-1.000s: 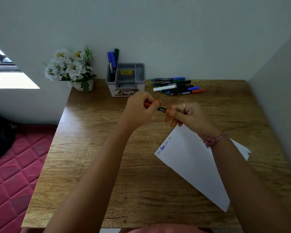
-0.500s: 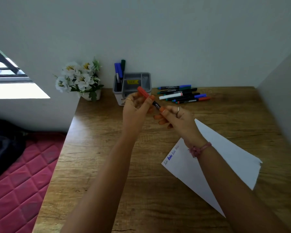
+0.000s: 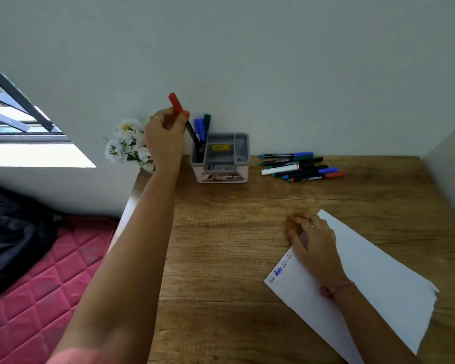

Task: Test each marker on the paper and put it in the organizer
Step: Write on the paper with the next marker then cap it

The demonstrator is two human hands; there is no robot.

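- The left hand (image 3: 166, 137) pinches the red-capped marker (image 3: 185, 122) near its cap, fingers closed round the barrel, tip end angled down into the organizer (image 3: 221, 158); that steep tilt looks meant to drop it in beside the blue and green markers (image 3: 201, 126) already standing there.
- The right hand (image 3: 313, 241) lies on the paper (image 3: 373, 279), fingers loosely curled, holding nothing, probably steadying the sheet.
- The scribbles (image 3: 280, 271) sit along the paper's edge.
- The untested markers (image 3: 300, 166) lie on the desk (image 3: 221, 258), right of the organizer.
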